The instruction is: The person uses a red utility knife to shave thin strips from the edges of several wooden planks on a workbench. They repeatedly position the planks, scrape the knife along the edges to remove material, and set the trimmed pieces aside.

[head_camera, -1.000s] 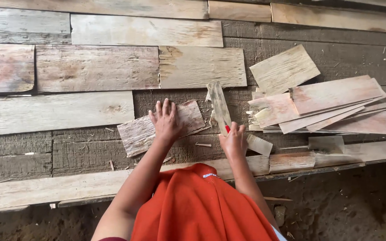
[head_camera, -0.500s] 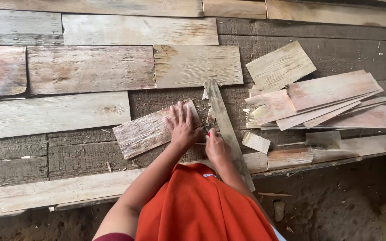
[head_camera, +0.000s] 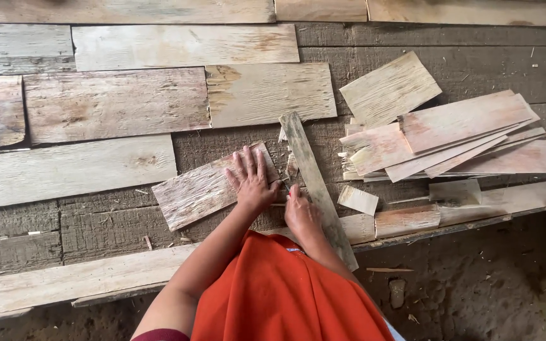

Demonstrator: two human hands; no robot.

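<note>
My left hand (head_camera: 251, 179) lies flat, fingers spread, on a tilted thin wood sheet (head_camera: 200, 189) in the middle of the dark plank floor. My right hand (head_camera: 301, 213) is closed on the near part of a long narrow wood strip (head_camera: 308, 161) that lies on the floor and runs away from me, just right of the sheet. Small wood splinters (head_camera: 291, 165) sit between the sheet and the strip. An orange garment (head_camera: 279, 297) covers my lap below both hands.
A pile of thin pale wood sheets (head_camera: 450, 136) lies to the right. Flat sheets (head_camera: 115, 104) are laid out in rows across the left and far side. A small offcut (head_camera: 357, 199) lies by the strip. Bare dirt ground (head_camera: 475, 284) is at lower right.
The narrow strip was upright and short-looking in my right hand; it now lies long along the floor. My left hand stayed on the tilted sheet, and the view shifted slightly.
</note>
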